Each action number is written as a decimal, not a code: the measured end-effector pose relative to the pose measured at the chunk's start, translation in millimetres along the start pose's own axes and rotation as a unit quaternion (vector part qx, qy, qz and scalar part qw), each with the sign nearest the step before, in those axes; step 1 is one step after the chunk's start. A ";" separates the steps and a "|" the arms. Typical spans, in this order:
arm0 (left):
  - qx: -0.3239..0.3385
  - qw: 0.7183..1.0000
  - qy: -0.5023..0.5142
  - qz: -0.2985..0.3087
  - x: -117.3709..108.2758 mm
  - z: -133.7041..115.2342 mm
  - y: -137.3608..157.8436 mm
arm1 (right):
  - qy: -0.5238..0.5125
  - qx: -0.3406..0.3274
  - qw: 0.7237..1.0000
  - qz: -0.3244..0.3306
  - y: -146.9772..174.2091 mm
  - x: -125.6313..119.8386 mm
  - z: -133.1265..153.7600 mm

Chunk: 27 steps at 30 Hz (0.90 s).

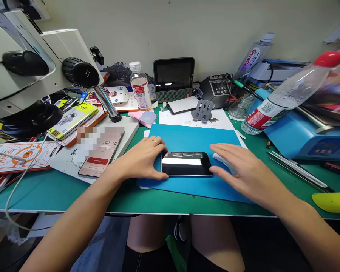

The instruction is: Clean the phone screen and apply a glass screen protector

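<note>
A smartphone [186, 170] lies flat, long side across, on a blue mat [195, 138]; its dark glass reflects a bright white band. My left hand [143, 158], a ring on one finger, grips the phone's left end, with the thumb along the near edge and fingers at the far corner. At the other end is my right hand [243, 172], its thumb tip by the phone's right edge. A thin white tissue-like piece [226, 163] is tucked between that hand's thumb and fingers, partly hidden by them.
Left of the mat, another phone [102, 153] with a lit screen rests on the base of a microscope [48, 75]. A phone stand [203, 110] and a screen device [174, 77] are behind. Rightward are a red-capped bottle [283, 100], a glass jar [241, 107] and tweezers [299, 172].
</note>
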<state>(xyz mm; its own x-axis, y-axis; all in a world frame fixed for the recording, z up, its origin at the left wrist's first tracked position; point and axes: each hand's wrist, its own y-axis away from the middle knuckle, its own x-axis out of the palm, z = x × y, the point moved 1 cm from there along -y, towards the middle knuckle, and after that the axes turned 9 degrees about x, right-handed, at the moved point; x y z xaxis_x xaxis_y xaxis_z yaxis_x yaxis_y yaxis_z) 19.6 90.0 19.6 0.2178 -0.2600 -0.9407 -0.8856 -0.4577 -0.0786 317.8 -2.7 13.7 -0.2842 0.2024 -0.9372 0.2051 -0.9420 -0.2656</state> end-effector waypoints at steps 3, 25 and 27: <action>0.001 1.000 0.002 -0.002 -0.1 -0.4 -1.7 | -0.015 -0.055 0.995 0.087 -20.3 10.9 22.1; 0.148 0.829 0.390 -0.371 -0.8 -13.6 -52.1 | -0.525 0.018 0.851 0.003 -81.2 14.1 33.6; 0.164 0.838 0.371 -0.365 5.2 -19.0 -54.5 | -0.545 0.031 0.837 -0.020 -75.7 11.9 30.5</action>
<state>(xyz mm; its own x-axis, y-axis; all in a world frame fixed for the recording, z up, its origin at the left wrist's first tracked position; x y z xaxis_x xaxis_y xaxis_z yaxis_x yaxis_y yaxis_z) 76.8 97.5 25.3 0.8385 -0.5244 -0.1482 -0.4435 -0.4987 -0.7448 270.4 62.8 29.6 -0.9830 -0.0984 -0.1550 0.1352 -0.9591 -0.2486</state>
